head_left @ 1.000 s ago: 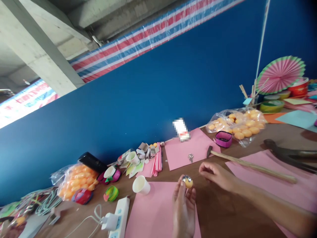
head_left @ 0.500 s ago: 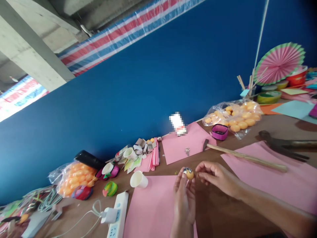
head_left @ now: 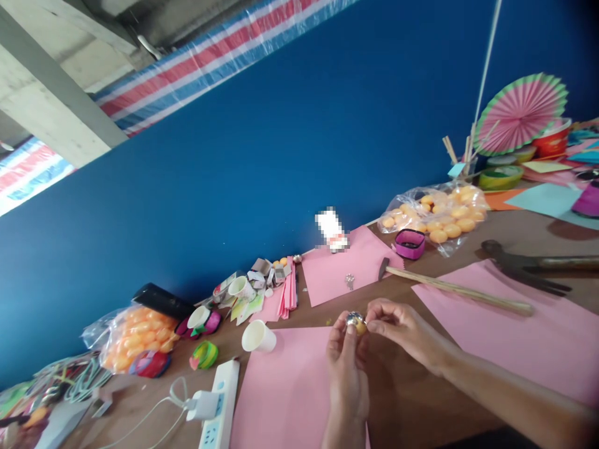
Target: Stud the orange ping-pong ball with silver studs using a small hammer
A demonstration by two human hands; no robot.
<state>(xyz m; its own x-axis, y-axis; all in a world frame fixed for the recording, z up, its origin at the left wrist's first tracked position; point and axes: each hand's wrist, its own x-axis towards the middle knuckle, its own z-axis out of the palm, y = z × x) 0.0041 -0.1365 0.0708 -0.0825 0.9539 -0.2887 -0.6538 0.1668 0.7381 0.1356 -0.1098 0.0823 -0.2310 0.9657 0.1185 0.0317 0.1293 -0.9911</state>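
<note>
My left hand holds up a small orange ball with a shiny silver cap between its fingertips, over a pink paper sheet on the brown table. From the right, my right hand pinches at the ball's side with thumb and forefinger. Both hands are closed on the ball, just above the table.
A hammer lies behind my hands; a darker tool lies further right. Two bags of orange balls, a white paper cup, a power strip with a charger, a pink tape roll and a pink paper fan stand along the blue wall.
My right hand has moved left from the table to meet the ball and now pinches it. The left hand kept holding the ball, raising it slightly. The view drifted a little.
</note>
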